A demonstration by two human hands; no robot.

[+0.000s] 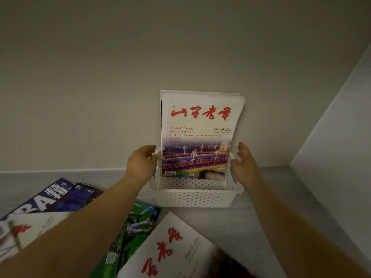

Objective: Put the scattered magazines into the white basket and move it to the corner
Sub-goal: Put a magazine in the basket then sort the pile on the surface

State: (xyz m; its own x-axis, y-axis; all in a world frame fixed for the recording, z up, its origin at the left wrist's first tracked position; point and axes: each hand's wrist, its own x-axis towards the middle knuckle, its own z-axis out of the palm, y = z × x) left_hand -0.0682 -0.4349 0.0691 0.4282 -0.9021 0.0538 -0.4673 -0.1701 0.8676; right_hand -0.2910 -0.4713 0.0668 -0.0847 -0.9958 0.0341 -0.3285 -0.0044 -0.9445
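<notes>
A white perforated basket (193,194) stands on the grey floor against the wall. A magazine with red calligraphy on a pale cover (200,125) stands upright in it, leaning on the wall, with more behind it. My left hand (140,163) curls over the basket's left rim. My right hand (246,163) is at the right rim with fingers spread and relaxed, close to or just touching it. On the floor nearer me lie a white magazine with red script (172,249), a green one (133,227), a dark blue one (50,197) and a pale one (26,231).
A beige wall (140,67) rises right behind the basket. A second, paler wall (341,127) meets it at the right, forming a corner (289,164) a short way right of the basket. Bare grey floor (271,197) lies between basket and corner.
</notes>
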